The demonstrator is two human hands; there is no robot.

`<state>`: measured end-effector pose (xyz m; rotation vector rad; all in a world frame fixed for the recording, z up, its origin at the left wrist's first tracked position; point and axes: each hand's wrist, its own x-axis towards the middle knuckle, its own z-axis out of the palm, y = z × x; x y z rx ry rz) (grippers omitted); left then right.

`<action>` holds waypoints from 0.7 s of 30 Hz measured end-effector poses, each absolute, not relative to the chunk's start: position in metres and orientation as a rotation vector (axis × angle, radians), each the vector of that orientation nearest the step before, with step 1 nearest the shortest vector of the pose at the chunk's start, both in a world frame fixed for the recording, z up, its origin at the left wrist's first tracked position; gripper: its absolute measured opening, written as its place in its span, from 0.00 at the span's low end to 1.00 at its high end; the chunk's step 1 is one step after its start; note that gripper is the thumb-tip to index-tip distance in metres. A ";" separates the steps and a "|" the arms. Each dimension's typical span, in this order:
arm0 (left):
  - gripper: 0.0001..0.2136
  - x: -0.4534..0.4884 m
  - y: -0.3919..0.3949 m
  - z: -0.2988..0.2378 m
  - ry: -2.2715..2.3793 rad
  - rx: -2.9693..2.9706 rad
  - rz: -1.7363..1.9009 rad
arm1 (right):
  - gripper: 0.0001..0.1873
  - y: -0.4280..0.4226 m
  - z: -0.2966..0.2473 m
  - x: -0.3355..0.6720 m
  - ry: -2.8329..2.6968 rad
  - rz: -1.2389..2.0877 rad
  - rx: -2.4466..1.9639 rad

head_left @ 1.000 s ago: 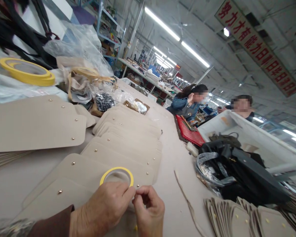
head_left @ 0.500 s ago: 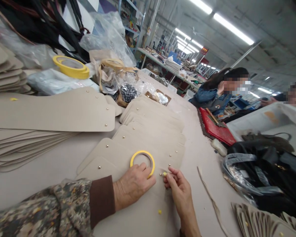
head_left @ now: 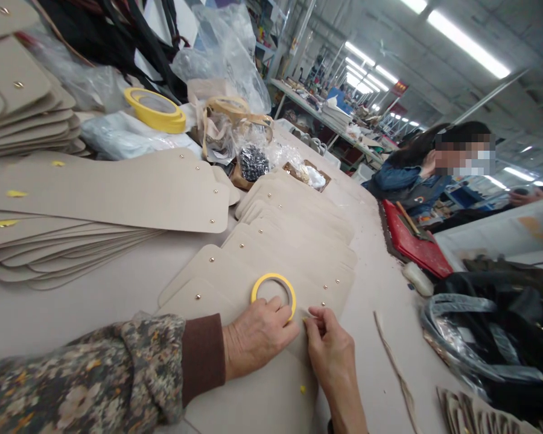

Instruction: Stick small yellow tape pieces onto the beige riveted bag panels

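My left hand [head_left: 261,333] is closed around the lower rim of a roll of yellow tape [head_left: 275,276], which stands tilted over a beige panel. Just to the right, my right hand [head_left: 335,352] has its thumb and index finger pinched low over the same panel. A sliver of yellow tape [head_left: 304,321] shows at these fingertips, mostly hidden. Overlapping beige panels [head_left: 294,238] with small metal studs fan out under and beyond both hands. One small yellow tape bit [head_left: 303,389] sticks to the nearest panel.
Stacked beige panels [head_left: 163,187] lie left, with more yellow tape rolls [head_left: 156,111] behind. A bag of black beads [head_left: 253,163] sits at the back. To the right are a cord [head_left: 394,367], a red board [head_left: 411,238] and black bags [head_left: 507,325]. A person [head_left: 402,181] sits across.
The view has shifted, so the table's things appear farther right. My right fingers have come down and closed more over the yellow tape bit. My left hand keeps hold of the roll.
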<state>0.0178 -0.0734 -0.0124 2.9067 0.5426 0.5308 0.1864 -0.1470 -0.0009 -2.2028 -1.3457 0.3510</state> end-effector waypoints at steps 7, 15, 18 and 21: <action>0.04 0.018 -0.073 -0.012 0.544 2.878 0.535 | 0.10 -0.143 0.001 0.185 -1.552 0.246 -2.330; 0.04 0.016 -0.073 -0.009 0.538 2.878 0.483 | 0.06 -0.135 0.014 0.191 -1.539 0.330 -2.533; 0.04 0.015 -0.073 -0.008 0.537 2.875 0.462 | 0.15 -0.146 0.015 0.200 -1.333 0.427 -2.460; 0.03 0.015 -0.072 -0.007 0.525 2.870 0.451 | 0.22 -0.160 0.011 0.205 -1.183 0.403 -2.270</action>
